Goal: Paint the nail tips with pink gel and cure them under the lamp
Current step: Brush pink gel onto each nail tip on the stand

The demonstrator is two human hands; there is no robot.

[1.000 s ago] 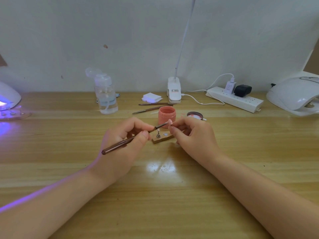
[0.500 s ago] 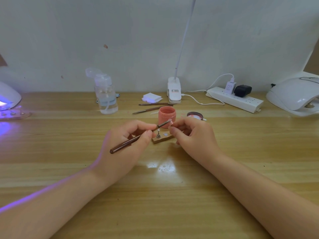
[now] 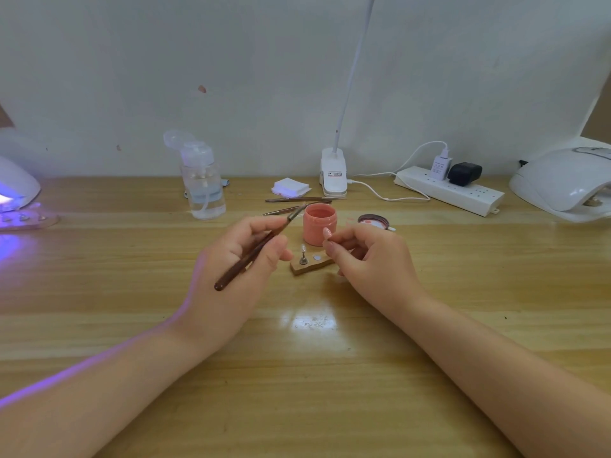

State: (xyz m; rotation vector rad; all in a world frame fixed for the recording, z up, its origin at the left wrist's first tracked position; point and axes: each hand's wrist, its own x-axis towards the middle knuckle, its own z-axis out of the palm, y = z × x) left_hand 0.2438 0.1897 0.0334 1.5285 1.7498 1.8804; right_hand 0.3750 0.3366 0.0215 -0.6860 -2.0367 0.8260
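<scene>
Nail tip (image 3: 327,233) pinched in your right hand (image 3: 367,259) looks pink already, brush (image 3: 258,251) gripped in your left hand (image 3: 238,259); curing seems left.

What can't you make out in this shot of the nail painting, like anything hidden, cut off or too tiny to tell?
Head view, the only one:
- Brush bristles: too small and blurred to show any gel on them.
- Nail tip pinched by the right hand: its fingers cover the lower part.
- Left lamp and right lamp: cut off by the frame edges.
- Clip lamp label: too small to read.
</scene>
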